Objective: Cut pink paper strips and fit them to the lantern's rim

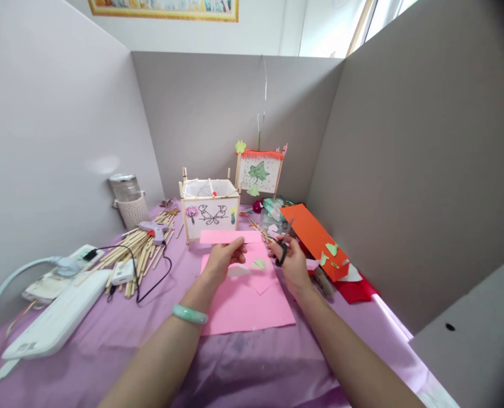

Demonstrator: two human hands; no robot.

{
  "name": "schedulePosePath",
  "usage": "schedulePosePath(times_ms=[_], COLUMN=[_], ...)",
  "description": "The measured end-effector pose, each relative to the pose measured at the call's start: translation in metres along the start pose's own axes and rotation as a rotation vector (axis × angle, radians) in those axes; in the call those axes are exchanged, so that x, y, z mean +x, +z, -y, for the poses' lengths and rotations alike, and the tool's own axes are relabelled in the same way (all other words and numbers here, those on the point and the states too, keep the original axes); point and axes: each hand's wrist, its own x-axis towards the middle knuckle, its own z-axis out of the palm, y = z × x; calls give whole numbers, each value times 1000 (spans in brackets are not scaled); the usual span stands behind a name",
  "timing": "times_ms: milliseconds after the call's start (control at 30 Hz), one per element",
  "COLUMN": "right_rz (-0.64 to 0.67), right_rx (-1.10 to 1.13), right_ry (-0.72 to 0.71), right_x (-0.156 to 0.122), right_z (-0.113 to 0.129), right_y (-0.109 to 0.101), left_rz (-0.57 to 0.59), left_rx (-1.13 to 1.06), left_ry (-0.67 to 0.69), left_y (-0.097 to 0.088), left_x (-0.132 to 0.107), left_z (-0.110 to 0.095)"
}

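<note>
My left hand (227, 258) pinches a strip of pink paper (217, 236) between thumb and fingers, holding it up before the lantern frame. In my right hand (294, 263) is a pair of black-handled scissors (282, 252), its blades pointing up and away, apart from the strip. Beneath both hands lies a larger sheet of pink paper (247, 309) on the purple cloth. A green paper scrap (258, 263) rests on the pink paper. Just behind the strip stands a square stick lantern frame (211, 212) with birds and flowers drawn on its white side.
Thin wooden sticks (149, 249) and a glue gun (156, 228) lie left, near a power strip (64, 277) and cables. A second lantern (258, 173) with a green leaf drawing hangs behind. Folded orange paper (315, 235) bearing green scraps lies right. Grey panels (234, 102) enclose the table.
</note>
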Motion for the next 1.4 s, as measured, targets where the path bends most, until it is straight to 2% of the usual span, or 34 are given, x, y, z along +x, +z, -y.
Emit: schedulePosePath(times_ms=[133,233,400,500,733,933,1033,1133,1167,1200,1267,1333,1400], right_rz=[73,69,51,62,-56,-48,-39,-18,9,46,131,189,220], right_rx=[-76,-61,2,1,-30,8,-6,-53,-70,-83,-99,-95,-87], right_ry=[1,-2,-23,-32,-9,-47,-49,-43,-37,-26,1,21,22], right_x=[-8,-6,4,5,5,7,7,7,6,6,5,4,4], right_z=[-2,-5,-9,-10,-7,-9,-9,-8,-8,-8,-9,-11,-12], right_y=[8,5,-7,-8,-7,-8,-7,-7,-7,-6,-5,-3,-3], left_rz=[53,86,-126,-177,-85,-110,-241,-455,-480,-462,-290,-79,52], left_rx=[98,55,-39,-62,-44,-23,114,495,640,762,914,959,927], left_ry=[-71,-82,38,69,112,60,97,341,447,540,638,633,558], left_y=[7,6,-12,-19,-21,-22,-25,-28,-27,-25,-20,-12,-7], left_x=[-8,-6,4,7,6,8,12,13,13,11,7,3,0], left_z=[2,1,-4,-6,-4,-3,-2,-2,-3,-3,-2,0,4])
